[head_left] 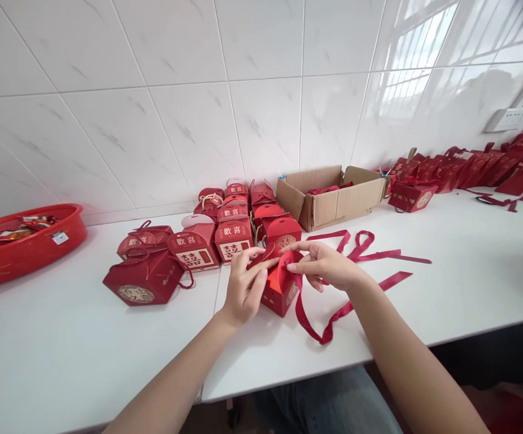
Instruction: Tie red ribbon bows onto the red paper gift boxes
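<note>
A small red gift box [279, 298] stands on the white table near its front edge, its rounded top flaps raised. My left hand [244, 288] is closed around the flap on the box's left side, index finger reaching across the top. From the right, my right hand [329, 265] pinches at the right flap, thumb on its face, where a dark red ribbon [322, 337] comes out. The ribbon trails down onto the table and off to the right. Exactly how it passes through the flap is hidden by my fingers.
Several red boxes [195, 253] stand grouped behind and left. A red plastic basket [30, 253] with wrapped sweets is at far left. Loose ribbons [370, 256] lie to the right, before an open cardboard box [333, 205]. More red boxes [469, 169] line the tiled wall.
</note>
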Action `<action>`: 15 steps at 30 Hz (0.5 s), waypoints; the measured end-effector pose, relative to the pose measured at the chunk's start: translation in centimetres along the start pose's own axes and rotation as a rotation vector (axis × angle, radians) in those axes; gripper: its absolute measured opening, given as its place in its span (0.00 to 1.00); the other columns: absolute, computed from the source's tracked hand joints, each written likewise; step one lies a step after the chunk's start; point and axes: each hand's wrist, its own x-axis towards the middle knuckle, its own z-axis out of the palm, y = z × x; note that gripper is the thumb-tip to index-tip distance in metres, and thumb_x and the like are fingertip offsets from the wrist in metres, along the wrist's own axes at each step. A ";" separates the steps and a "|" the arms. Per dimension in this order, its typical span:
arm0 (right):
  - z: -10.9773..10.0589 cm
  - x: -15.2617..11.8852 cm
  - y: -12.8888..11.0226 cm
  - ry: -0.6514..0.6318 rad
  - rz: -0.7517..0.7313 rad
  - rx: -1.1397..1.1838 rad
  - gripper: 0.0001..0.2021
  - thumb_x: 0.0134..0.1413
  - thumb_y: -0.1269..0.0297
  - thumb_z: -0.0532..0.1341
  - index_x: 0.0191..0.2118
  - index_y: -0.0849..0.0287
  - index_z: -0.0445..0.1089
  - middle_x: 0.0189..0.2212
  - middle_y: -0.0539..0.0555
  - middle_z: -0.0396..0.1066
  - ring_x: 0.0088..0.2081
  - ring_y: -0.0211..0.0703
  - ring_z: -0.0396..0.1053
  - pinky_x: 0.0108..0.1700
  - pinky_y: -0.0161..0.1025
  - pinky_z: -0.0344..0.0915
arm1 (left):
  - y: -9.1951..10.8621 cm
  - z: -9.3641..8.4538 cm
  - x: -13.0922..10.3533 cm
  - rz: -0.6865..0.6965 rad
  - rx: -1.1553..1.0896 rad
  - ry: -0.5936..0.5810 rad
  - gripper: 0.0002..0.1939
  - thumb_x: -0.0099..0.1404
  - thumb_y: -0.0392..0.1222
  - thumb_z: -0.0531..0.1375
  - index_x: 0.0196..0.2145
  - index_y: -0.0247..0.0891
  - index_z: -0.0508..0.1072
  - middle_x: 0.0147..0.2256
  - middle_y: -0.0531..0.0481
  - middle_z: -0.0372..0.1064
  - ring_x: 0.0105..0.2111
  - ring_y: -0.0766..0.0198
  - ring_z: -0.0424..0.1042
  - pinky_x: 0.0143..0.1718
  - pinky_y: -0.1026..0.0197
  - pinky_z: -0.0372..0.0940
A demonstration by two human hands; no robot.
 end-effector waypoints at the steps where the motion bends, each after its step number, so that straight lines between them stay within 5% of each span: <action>1: 0.1 0.0 -0.1 -0.012 -0.004 0.007 0.22 0.47 0.57 0.66 0.48 0.60 0.67 0.11 0.42 0.62 0.12 0.30 0.55 0.18 0.31 0.47 | 0.2 -0.1 0.3 -0.015 0.010 0.013 0.18 0.67 0.41 0.48 0.45 0.43 0.75 0.47 0.44 0.63 0.48 0.56 0.63 0.51 0.49 0.61; 4: 0.2 0.0 -0.1 -0.047 -0.026 0.045 0.19 0.47 0.58 0.66 0.45 0.59 0.67 0.12 0.41 0.61 0.12 0.29 0.54 0.18 0.30 0.47 | 0.8 -0.6 1.5 -0.023 0.051 0.014 0.13 0.64 0.41 0.54 0.40 0.44 0.78 0.42 0.46 0.66 0.44 0.57 0.64 0.49 0.50 0.63; 8: 0.3 0.2 0.1 -0.054 -0.033 0.077 0.17 0.46 0.59 0.66 0.41 0.59 0.64 0.12 0.40 0.60 0.13 0.30 0.56 0.19 0.30 0.49 | 1.8 -1.1 3.2 -0.084 0.083 -0.076 0.12 0.64 0.43 0.54 0.32 0.45 0.79 0.48 0.48 0.67 0.49 0.53 0.60 0.51 0.45 0.61; 15: 0.6 0.3 0.2 -0.030 -0.049 0.085 0.17 0.46 0.58 0.66 0.40 0.58 0.62 0.14 0.40 0.62 0.14 0.31 0.58 0.21 0.30 0.53 | 1.9 -0.8 5.1 -0.174 -0.069 -0.106 0.15 0.61 0.48 0.58 0.20 0.44 0.76 0.46 0.49 0.72 0.49 0.49 0.62 0.48 0.40 0.63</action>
